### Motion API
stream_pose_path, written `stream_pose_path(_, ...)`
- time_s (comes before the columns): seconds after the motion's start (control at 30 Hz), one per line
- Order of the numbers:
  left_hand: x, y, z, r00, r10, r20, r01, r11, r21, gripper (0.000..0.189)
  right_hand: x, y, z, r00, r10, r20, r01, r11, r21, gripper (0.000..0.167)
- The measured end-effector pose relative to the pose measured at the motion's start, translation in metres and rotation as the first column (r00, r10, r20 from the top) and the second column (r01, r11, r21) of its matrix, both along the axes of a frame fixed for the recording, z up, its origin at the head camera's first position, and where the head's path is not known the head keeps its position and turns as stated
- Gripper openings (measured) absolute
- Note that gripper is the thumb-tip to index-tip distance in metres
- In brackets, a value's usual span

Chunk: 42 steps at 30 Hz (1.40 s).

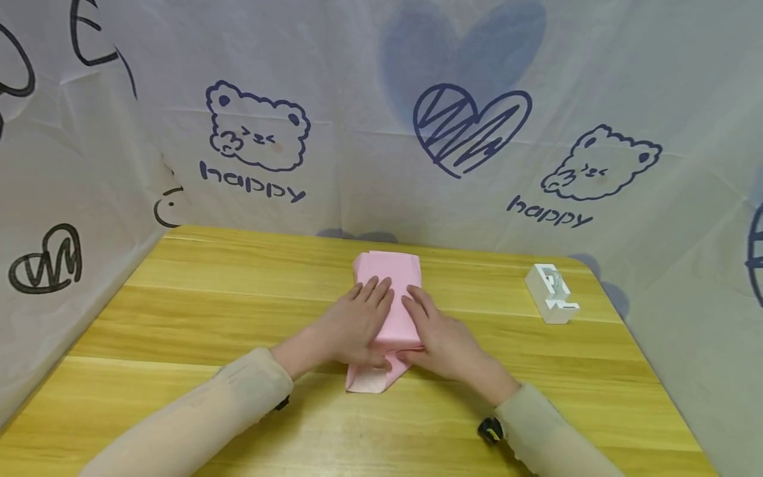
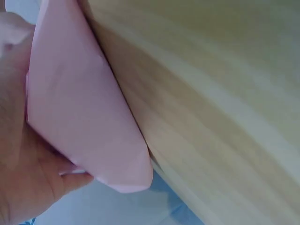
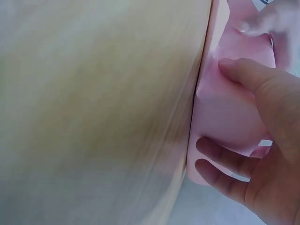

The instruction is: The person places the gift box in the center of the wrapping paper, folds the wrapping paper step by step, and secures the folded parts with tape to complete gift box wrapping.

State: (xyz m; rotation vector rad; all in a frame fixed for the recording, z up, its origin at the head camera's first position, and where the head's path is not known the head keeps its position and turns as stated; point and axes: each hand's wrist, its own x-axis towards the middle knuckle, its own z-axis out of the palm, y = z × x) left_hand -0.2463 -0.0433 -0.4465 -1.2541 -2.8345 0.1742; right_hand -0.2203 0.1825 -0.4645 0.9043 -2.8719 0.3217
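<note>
A box-shaped bundle in pink paper (image 1: 393, 265) lies lengthwise at the middle of the table, and a loose paper flap (image 1: 366, 379) with a pale inner side sticks out at its near end. My left hand (image 1: 357, 324) rests on the bundle's top and left side, fingers extended, its thumb near the flap. At the right side my right hand (image 1: 447, 341) touches the bundle with spread fingers. In the right wrist view, the right thumb (image 3: 246, 72) presses on the creased paper at the near end. The bundle's contents are hidden.
A small white holder (image 1: 550, 295), perhaps a tape dispenser, stands on the wooden table (image 1: 238, 278) at the far right. Printed cloth (image 1: 357, 132) hangs behind the table and along its sides. A black wrist device (image 1: 491, 430) sits under the right sleeve.
</note>
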Motion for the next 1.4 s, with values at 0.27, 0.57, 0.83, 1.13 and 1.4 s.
stream_pose_path(0.27, 0.002, 0.006, -0.010, 0.991, 0.029, -0.130, -0.033, 0.999, -0.024, 0.111, 0.000, 0.001, -0.004, 1.000, -0.006, 0.022, 0.007, 1.000, -0.025, 0.098)
stream_pose_path(0.57, 0.003, 0.007, -0.013, 0.990, 0.043, -0.135, -0.045, 0.999, -0.008, 0.110, 0.000, 0.019, 0.002, 0.985, 0.064, 0.159, -0.044, 0.991, -0.128, 0.103)
stream_pose_path(0.83, 0.003, 0.009, -0.012, 0.992, 0.046, -0.120, -0.047, 0.999, -0.008, 0.112, -0.001, 0.034, 0.008, 0.985, 0.102, 0.138, -0.082, 0.986, -0.145, 0.081)
stream_pose_path(1.13, 0.003, 0.006, -0.010, 0.995, 0.055, -0.082, -0.052, 0.998, 0.046, 0.110, -0.004, 0.028, 0.011, 0.993, 0.112, 0.041, -0.104, 0.983, -0.153, 0.073)
stream_pose_path(1.4, 0.003, 0.007, -0.012, 0.991, 0.054, -0.124, -0.050, 0.998, 0.032, 0.109, -0.004, 0.031, 0.009, 0.988, 0.126, 0.089, -0.109, 0.978, -0.179, 0.074)
